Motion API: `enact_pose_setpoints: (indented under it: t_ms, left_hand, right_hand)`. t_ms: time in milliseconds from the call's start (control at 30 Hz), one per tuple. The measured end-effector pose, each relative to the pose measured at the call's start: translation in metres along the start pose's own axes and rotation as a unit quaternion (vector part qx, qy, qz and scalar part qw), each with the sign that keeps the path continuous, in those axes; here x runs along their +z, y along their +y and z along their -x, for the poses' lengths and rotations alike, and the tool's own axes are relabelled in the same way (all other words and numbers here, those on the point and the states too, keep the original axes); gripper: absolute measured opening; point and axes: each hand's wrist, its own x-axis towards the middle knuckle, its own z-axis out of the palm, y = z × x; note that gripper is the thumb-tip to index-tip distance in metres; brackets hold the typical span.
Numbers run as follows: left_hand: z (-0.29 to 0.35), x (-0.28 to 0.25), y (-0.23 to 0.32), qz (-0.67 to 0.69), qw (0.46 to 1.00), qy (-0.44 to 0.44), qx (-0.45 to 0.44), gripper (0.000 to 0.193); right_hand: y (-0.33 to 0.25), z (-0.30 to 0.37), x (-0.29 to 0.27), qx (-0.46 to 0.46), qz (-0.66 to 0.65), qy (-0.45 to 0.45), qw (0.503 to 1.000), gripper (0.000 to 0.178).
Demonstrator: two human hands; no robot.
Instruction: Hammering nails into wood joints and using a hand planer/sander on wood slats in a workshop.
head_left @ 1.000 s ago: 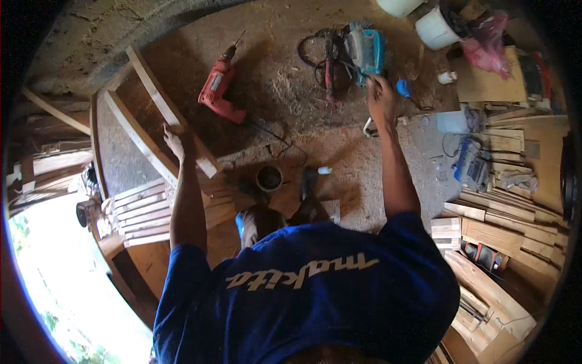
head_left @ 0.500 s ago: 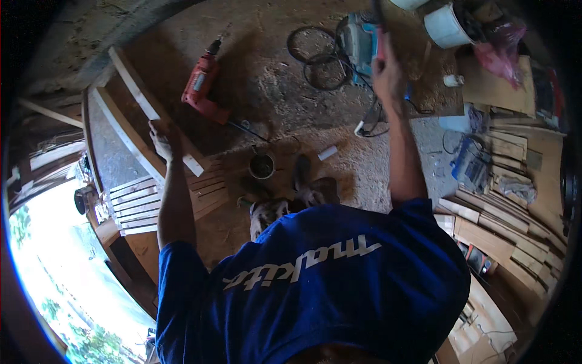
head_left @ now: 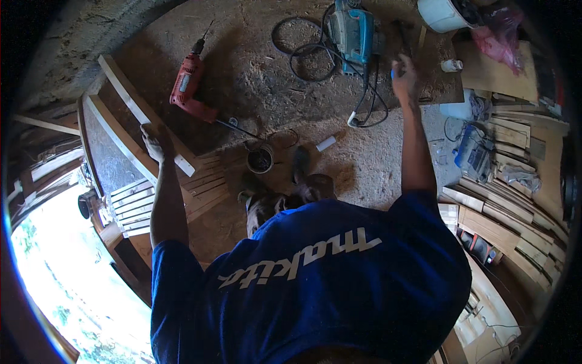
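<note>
My left hand (head_left: 157, 144) grips a pale wooden strip (head_left: 130, 97) near its near end, fingers wrapped around it. The strip slants over the left edge of the worktable, beside a second, similar strip (head_left: 115, 130). My right hand (head_left: 405, 82) is over the table at the right with fingers apart. A small blue item (head_left: 393, 74), too small to name, shows beside its fingers. Beyond that hand lies a dark, long tool (head_left: 402, 33), its kind unclear in shadow. To the hand's left stands a teal electric planer (head_left: 354, 36) with its black cord looped.
A red power drill (head_left: 188, 85) lies mid-left on the dusty worktable (head_left: 254, 79). A white bucket (head_left: 439, 13), pink plastic bag (head_left: 506, 45) and small white container (head_left: 451, 65) are at the far right. Stacked boards (head_left: 509, 212) line the right side. A round pot (head_left: 259, 159) sits by my feet.
My right hand has let go of the red-handled dark tool it held above the planer and moved right and nearer. The left hand keeps its grip on the strip. The view has shifted slightly.
</note>
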Motion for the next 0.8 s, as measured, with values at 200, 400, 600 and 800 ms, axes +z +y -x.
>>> enact_pose_setpoints:
  t_ms: [200, 400, 600, 800]
  left_hand:
    - [-0.006, 0.012, 0.004, 0.014, 0.999, 0.040, 0.008, 0.070]
    - [-0.006, 0.009, -0.006, 0.011, 0.998, 0.065, 0.017, 0.071]
    - [0.000, 0.006, -0.007, 0.013, 0.999, 0.033, -0.012, 0.076]
    - [0.000, 0.007, -0.013, 0.021, 0.999, -0.006, -0.027, 0.075]
  right_hand:
    - [-0.051, 0.066, 0.013, 0.082, -0.056, -0.141, 0.985, 0.037]
    - [0.015, 0.088, -0.021, 0.129, -0.363, -0.322, 0.865, 0.046]
    - [0.049, 0.016, -0.073, 0.190, -0.435, 0.093, 0.875, 0.037]
    - [-0.062, -0.094, -0.173, 0.038, -0.419, 0.121, 0.899, 0.030]
